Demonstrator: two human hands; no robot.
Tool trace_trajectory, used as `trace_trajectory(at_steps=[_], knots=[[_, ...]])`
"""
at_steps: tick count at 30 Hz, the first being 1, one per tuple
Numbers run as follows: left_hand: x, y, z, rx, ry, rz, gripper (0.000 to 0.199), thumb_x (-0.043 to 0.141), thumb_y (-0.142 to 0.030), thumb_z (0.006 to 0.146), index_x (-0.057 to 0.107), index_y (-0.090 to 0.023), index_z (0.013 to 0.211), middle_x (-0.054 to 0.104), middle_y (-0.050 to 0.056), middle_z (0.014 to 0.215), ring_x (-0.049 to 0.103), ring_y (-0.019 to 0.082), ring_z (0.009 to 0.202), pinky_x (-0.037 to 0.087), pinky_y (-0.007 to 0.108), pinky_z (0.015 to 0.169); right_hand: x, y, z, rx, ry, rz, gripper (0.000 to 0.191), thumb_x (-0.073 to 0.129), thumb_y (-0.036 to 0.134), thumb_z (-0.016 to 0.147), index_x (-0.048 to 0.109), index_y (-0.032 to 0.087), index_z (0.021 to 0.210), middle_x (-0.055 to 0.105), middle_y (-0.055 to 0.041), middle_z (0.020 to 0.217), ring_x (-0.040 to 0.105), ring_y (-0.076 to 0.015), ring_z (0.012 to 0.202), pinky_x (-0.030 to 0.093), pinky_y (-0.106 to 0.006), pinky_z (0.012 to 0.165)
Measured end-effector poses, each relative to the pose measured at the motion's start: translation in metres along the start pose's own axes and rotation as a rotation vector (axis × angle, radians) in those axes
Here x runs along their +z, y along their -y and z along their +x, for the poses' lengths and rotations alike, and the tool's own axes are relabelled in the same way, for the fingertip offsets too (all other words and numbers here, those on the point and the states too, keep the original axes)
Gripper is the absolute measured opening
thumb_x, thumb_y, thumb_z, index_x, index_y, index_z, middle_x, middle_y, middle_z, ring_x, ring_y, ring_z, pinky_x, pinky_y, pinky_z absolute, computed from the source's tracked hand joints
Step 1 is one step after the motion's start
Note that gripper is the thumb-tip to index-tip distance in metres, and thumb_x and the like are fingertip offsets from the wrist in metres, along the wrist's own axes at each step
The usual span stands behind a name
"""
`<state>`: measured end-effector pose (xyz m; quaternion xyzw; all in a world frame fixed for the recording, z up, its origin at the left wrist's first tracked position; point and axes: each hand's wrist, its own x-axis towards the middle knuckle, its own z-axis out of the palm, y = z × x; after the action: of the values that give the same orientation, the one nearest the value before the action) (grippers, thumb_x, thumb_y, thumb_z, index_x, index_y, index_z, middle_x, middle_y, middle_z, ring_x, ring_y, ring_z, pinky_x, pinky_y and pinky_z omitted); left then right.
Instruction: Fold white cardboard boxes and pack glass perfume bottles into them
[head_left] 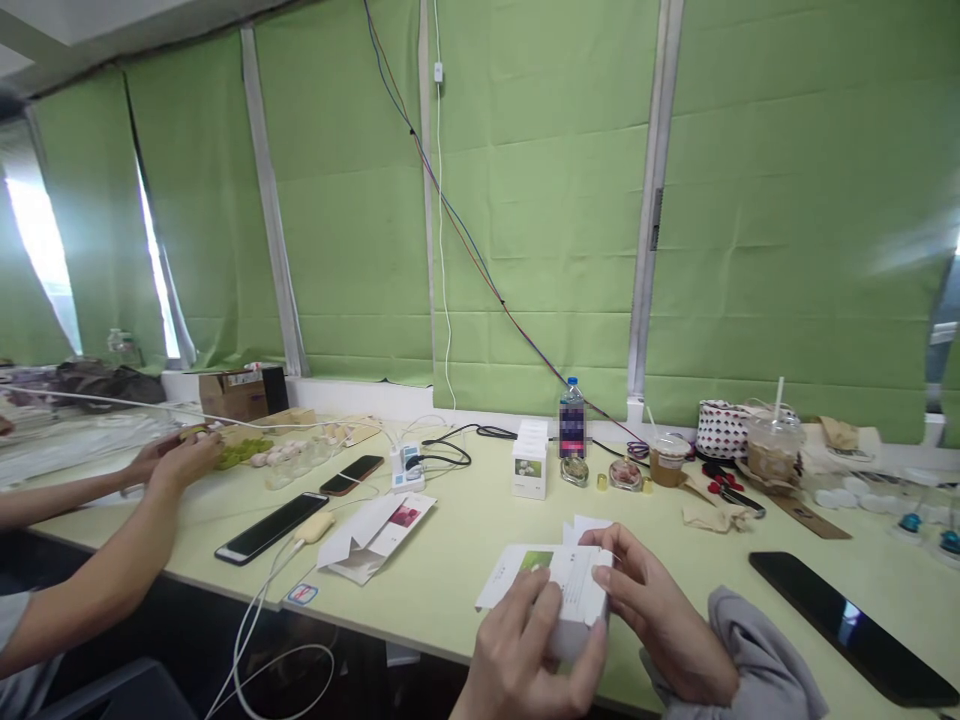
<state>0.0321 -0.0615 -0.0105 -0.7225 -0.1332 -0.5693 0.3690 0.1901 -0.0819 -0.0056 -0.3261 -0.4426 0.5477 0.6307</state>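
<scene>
Above the table's front edge, a small white cardboard box (581, 592) with a green picture and fine print is held between my two hands. My left hand (517, 640) wraps round its near left side, fingers lying across the front panel. On the right, my right hand (652, 610) grips the box's upper right edge, thumb on the printed face. White flaps stick out at the left and at the top. Farther back stand white boxes (530, 478) with a similar picture, in a row. A flattened white carton (379, 535) with a red picture lies to the left.
Phones (855, 625) lie at right and left. A bottle (572, 420), glass jars (574, 471) and drink cups (667, 458) stand at the back. Cables run to a power strip (408, 470). At left, a co-worker's hands (176, 460) are over small green and pale items.
</scene>
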Motion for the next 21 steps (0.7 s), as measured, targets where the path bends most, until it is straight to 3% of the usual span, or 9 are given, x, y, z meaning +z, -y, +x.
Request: trace_trajectory(at_steps=[7,16,21], knots=[[0.0044,-0.0021,-0.0056,0.039,-0.014,-0.001,0.027,0.071,-0.015,0.067,0.065,-0.028,0.09,0.063,0.004,0.084,0.068,0.02,0.076,0.061,0.034,0.063,0.0004,0.0009,0.0006,0.024,0.006,0.004,0.041,0.078,0.039,0.064,0.044,0.024,0.081,0.053,0.002,0.091,0.049,-0.0134,0.075,0.041,-0.023,0.061],[0.004,-0.004,-0.0045,0.012,-0.012,-0.003,0.018,0.069,-0.015,0.068,0.064,-0.024,0.082,0.063,0.003,0.079,0.068,0.019,0.074,0.062,0.034,0.065,0.0002,-0.0009,0.0019,0.022,0.015,-0.002,0.041,0.077,0.04,0.062,0.043,0.025,0.08,0.052,0.0027,0.09,0.049,-0.0138,0.073,0.041,-0.024,0.061],[0.0045,-0.0018,-0.0072,0.053,-0.006,-0.014,0.028,0.07,-0.013,0.067,0.065,-0.026,0.09,0.065,0.006,0.081,0.069,0.021,0.075,0.061,0.037,0.062,-0.0035,0.0004,0.0016,0.048,0.064,-0.055,0.037,0.074,0.042,0.068,0.052,0.026,0.093,0.054,0.0013,0.092,0.051,-0.0146,0.075,0.043,-0.025,0.064]])
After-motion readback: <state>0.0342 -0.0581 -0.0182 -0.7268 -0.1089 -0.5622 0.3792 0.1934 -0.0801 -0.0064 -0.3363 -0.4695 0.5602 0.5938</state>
